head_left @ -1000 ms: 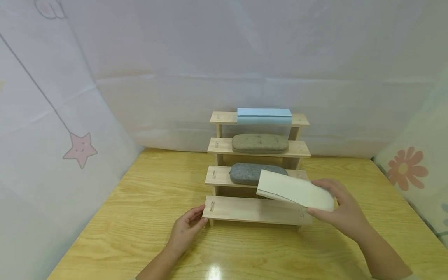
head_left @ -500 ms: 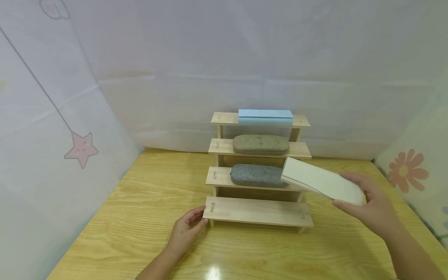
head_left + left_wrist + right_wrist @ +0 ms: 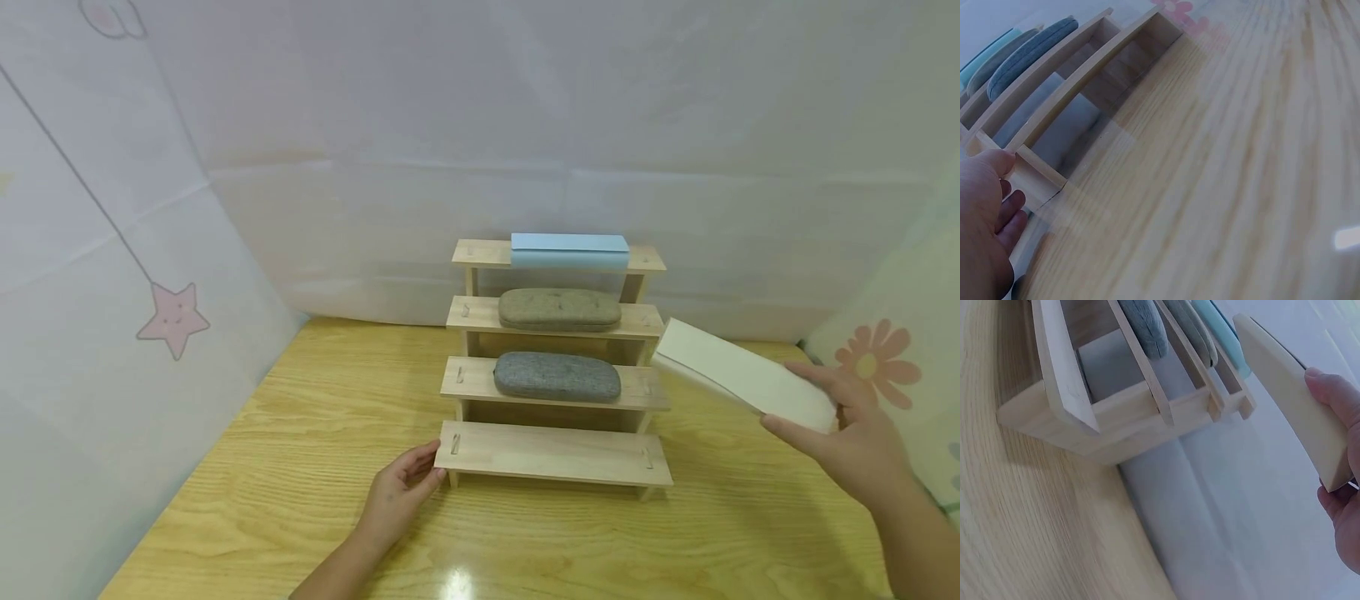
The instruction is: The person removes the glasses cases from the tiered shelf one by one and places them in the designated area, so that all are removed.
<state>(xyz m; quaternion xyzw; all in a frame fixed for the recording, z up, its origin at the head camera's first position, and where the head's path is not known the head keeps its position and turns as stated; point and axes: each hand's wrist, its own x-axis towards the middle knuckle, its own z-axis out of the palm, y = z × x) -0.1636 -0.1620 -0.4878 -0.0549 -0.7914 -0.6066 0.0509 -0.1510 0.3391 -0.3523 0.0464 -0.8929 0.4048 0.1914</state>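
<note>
Setting: a wooden table (image 3: 300, 467) walled by pale cloth (image 3: 480, 125) printed with a pink star (image 3: 172, 319) at left and an orange flower (image 3: 873, 362) at right.
Right hand: the right hand (image 3: 855, 446) pinches the near end of a cream case (image 3: 742, 375), thumb on top and fingers under it; the right wrist view shows the thumb tip on the case's edge.
Cream case: held in the air, clear of the table, tilted with its far end pointing toward the rack's right side; it is just right of the rack (image 3: 555, 367) and not touching it.
Left hand: the left hand (image 3: 401, 492) rests on the table at the near left corner of the rack, fingers loosely curled and holding nothing; the thumb touches the end of the lowest step, as the left wrist view shows.
Rack: a four-step wooden rack at mid table, steps rising toward the far side.
Lowest step: bare wood (image 3: 551, 450).
Second step: a grey case (image 3: 557, 377) lying lengthwise.
Third step: a tan case (image 3: 559, 309) lying lengthwise.
Top step: a blue case (image 3: 570, 249), farthest from the hands.
Table front: a bright glare spot (image 3: 457, 581) near the left forearm.
</note>
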